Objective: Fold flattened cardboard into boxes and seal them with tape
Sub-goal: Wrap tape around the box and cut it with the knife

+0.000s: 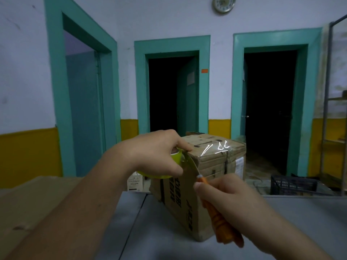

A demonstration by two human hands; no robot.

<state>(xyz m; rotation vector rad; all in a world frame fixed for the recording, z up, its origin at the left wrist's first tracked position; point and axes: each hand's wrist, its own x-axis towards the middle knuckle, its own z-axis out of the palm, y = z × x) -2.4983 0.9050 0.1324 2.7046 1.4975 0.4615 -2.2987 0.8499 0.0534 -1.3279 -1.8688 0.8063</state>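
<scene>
A brown cardboard box [210, 166] stands on the grey table [159, 241], with shiny clear tape along its top. My left hand [157, 152] grips a yellow-green tape roll [159, 173] at the box's near top corner, thumb pressing on the corner. My right hand [229, 201] holds an orange-handled knife [219, 222]. Its blade [191, 164] points up and left, lying against the stretch of tape between roll and box.
Flattened cardboard [28, 207] lies at the left on the table. Beyond the table edge are a dark plastic crate [293, 184], a small white carton [135, 182] and three teal-framed doorways. A metal shelf [334, 109] stands at the right.
</scene>
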